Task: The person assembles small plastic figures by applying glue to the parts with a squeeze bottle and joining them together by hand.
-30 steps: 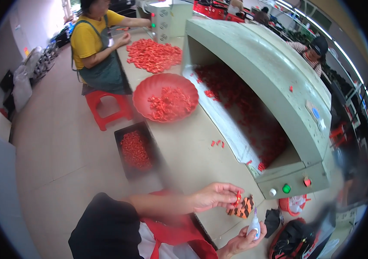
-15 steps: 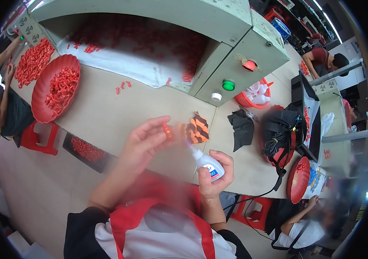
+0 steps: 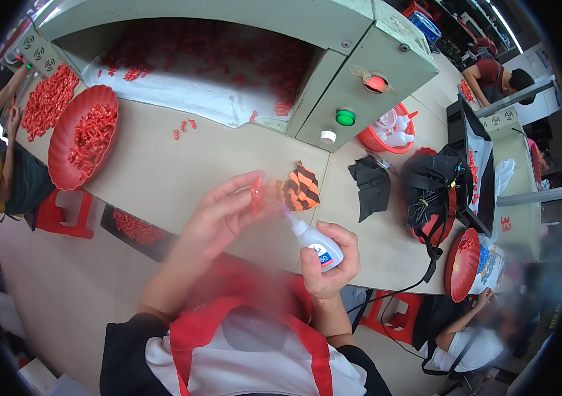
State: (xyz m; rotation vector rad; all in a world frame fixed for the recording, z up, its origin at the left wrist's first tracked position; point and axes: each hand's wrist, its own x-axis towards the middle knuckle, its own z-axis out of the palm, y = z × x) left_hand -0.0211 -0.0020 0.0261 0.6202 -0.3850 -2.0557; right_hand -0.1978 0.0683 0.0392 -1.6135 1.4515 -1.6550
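My left hand (image 3: 225, 208) pinches a small red plastic piece (image 3: 256, 195) between thumb and fingers, above the table. A blur over the view hides part of the fingertips. In my right hand (image 3: 330, 264) is a white squeeze bottle (image 3: 320, 245) with a narrow nozzle, tilted so that its tip points up and left toward the left hand. The tip stands a little apart from the red piece. Just beyond the nozzle lies an orange and dark striped cloth scrap (image 3: 301, 187) on the table (image 3: 228, 148).
At the left a scalloped red tray (image 3: 113, 125) holds many red pieces, beside a heap of them (image 3: 50, 102). A grey-green machine (image 3: 360, 99) with buttons stands ahead. On the right are a basket of bottles (image 3: 390, 148), black cloth (image 3: 370, 186) and a black bag (image 3: 429, 185). Co-workers sit on both sides.
The view has shifted slightly. The red piece in my left hand now stands more upright, while the bottle stays in my right hand at nearly the same angle.
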